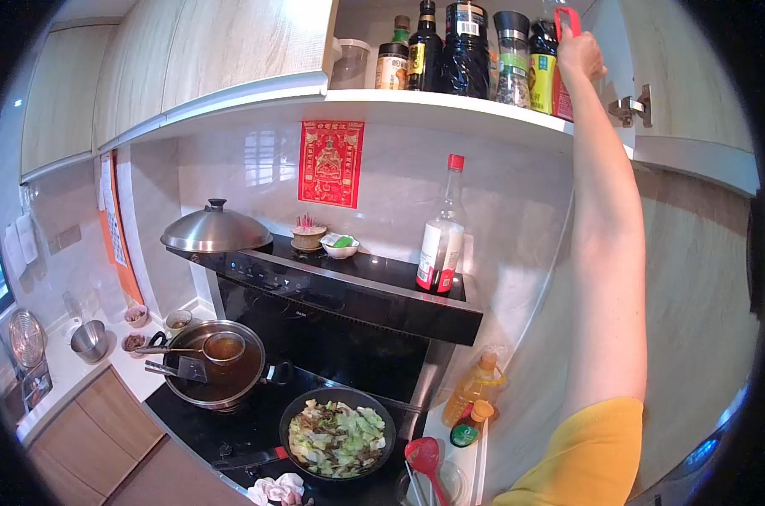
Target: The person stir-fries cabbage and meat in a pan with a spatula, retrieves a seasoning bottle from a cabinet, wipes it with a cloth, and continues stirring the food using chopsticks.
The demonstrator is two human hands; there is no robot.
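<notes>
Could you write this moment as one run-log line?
right hand: gripping red plastic handle, above white shelf | left hand: not in view | round black pan: chopped green vegetables

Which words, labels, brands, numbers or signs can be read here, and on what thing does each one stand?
No text can be read with certainty.
Red poster: characters, too small.
Tall bottle with red cap: label, too blurred.
Jar on the shelf: label, too small.
Yellow label near the right hand: too blurred.
Small bottle with green label: too small.
</notes>
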